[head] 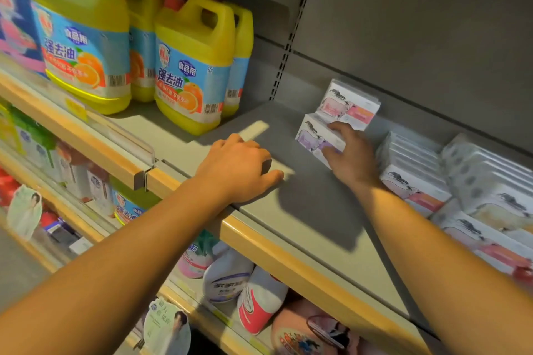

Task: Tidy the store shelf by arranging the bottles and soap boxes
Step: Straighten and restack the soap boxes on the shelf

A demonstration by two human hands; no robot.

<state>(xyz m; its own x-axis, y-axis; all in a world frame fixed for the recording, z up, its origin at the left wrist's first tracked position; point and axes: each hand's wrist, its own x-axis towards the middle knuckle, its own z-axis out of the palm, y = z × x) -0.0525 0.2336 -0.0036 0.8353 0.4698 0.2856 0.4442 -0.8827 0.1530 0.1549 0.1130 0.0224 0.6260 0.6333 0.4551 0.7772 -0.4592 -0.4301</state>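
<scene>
Four yellow jugs (193, 66) stand far left — right hand (350, 155) grips a purple soap box (314, 137), one pink-labelled box (350, 104) behind; left hand (239, 167) rests loosely curled, holding nothing, on the shelf (302, 210).

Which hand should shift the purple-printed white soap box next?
Right. The right hand already grips the purple-printed white soap box, so it can likely slide it straight away. The left hand rests on the bare grey metal shelf, short of it.

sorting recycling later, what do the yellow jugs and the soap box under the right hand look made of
Yellow jugs: apparently glossy moulded plastic, with built-in handles and shiny printed labels. Soap box held by the right hand: likely printed cardboard, given its sharp folded edges; blur hides any sheen.
</scene>
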